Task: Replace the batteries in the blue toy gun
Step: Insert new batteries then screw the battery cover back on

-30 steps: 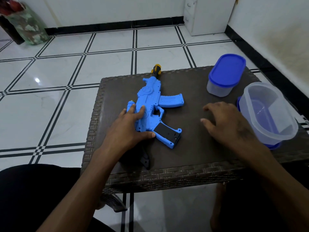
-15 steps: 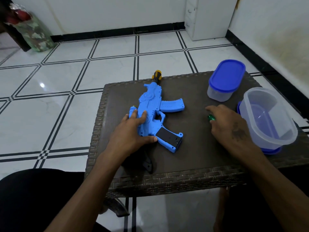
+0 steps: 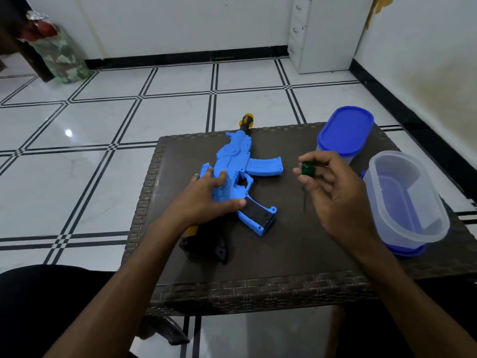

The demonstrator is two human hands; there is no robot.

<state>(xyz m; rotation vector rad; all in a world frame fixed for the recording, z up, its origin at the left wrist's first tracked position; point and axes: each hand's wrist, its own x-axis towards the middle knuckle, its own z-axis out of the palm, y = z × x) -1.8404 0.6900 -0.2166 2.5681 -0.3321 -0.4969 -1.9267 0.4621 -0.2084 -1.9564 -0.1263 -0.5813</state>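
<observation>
- While the blue toy gun lies flat on the dark woven tabletop, its yellow-and-black muzzle pokes past the far edge and its black stock points toward the person.
- Left hand rests on the gun's rear body, fingers straight and spread, thumb laid along the lower edge just beside the grip — pressing down, not curled round it.
- Gun's grip shows a black panel on its upper face; blue magazine sticks out to the gun's right.
- Right hand is raised to the right of the gun, apart from it, thumb and fingers pinching a small screwdriver with a green handle; thin dark shaft hangs downward from the handle, tip near the tabletop — cannot tell whether it touches.
- Clear container with a blue lid stands to the right of the gun, near the far edge of the tabletop.
- Second clear container, open and tilted, sits on a blue lid farther right of the gun, past the right hand.
- White tiled floor with black lines lies to the left of the gun and beyond it.
</observation>
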